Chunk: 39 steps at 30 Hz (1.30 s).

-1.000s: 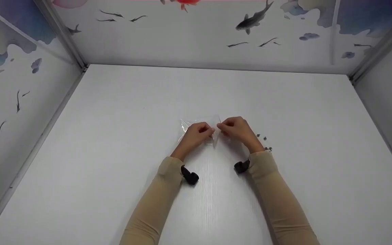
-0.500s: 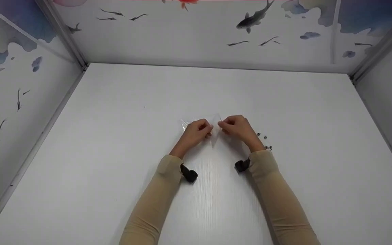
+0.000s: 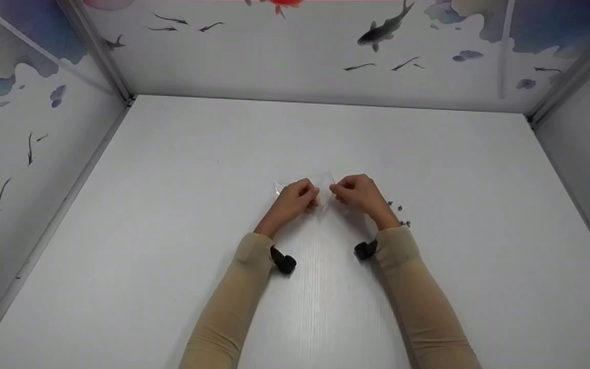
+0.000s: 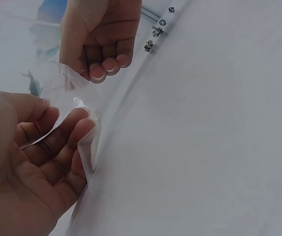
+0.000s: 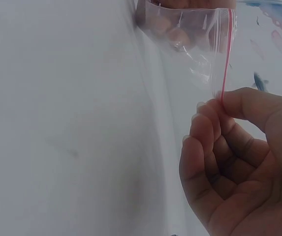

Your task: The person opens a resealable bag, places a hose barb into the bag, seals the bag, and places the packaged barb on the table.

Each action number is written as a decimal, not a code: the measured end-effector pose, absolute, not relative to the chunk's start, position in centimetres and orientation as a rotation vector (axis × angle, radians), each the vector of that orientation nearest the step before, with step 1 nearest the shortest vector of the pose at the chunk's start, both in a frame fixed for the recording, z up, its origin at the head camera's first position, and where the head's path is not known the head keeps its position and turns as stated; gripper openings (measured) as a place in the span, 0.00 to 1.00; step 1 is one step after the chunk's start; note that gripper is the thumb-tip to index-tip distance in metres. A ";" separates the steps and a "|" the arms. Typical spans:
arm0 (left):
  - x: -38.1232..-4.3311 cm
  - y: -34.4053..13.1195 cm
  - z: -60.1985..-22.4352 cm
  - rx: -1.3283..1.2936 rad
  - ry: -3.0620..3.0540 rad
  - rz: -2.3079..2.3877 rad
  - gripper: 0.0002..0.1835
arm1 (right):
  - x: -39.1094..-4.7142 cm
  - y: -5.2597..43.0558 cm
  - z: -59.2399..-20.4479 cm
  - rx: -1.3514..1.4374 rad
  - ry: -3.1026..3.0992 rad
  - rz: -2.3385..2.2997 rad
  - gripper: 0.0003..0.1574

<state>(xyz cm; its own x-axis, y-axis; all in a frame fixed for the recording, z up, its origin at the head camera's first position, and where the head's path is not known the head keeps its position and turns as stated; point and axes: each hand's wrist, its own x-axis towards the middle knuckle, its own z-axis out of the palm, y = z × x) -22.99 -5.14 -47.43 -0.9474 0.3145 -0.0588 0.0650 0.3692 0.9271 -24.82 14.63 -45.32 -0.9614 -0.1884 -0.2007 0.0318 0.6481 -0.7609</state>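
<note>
A clear zip-lock plastic bag (image 3: 327,179) with a pinkish-red seal line is stretched between both hands over the white table. My left hand (image 3: 294,200) pinches the film between thumb and forefinger. In the left wrist view its other fingers (image 4: 84,128) are curled against the bag's film. Opposite it, my right hand (image 3: 359,196) pinches one end of the seal strip (image 5: 227,59) between thumb and forefinger, its remaining fingers bent below. The bag looks flat and see-through, and part of it is hidden behind the left hand.
Several small metal fittings (image 3: 401,208) lie on the table just right of the right wrist, and show close up as threaded-looking metal pieces (image 4: 149,46) in the left wrist view. White panels printed with fish (image 3: 379,33) enclose the table (image 3: 213,138) at the back and sides.
Both hands stay nearly in place, the left drifting slightly up and left from a second ago. The bag's near corner has drawn up and stands out less below the fingers.
</note>
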 end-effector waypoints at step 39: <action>-23.2 -6.2 -47.6 0.347 2.397 1.624 0.14 | -24.8 15.3 -45.1 -0.181 2.610 -1.116 0.18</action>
<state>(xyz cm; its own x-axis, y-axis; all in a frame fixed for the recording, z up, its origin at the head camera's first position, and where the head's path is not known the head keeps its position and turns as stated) -23.20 -6.17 -47.57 -0.9468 0.3175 -0.0531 0.0684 0.3596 0.9306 -24.81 15.27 -45.10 -0.9482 -0.2293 -0.2199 0.0004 0.6912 -0.7227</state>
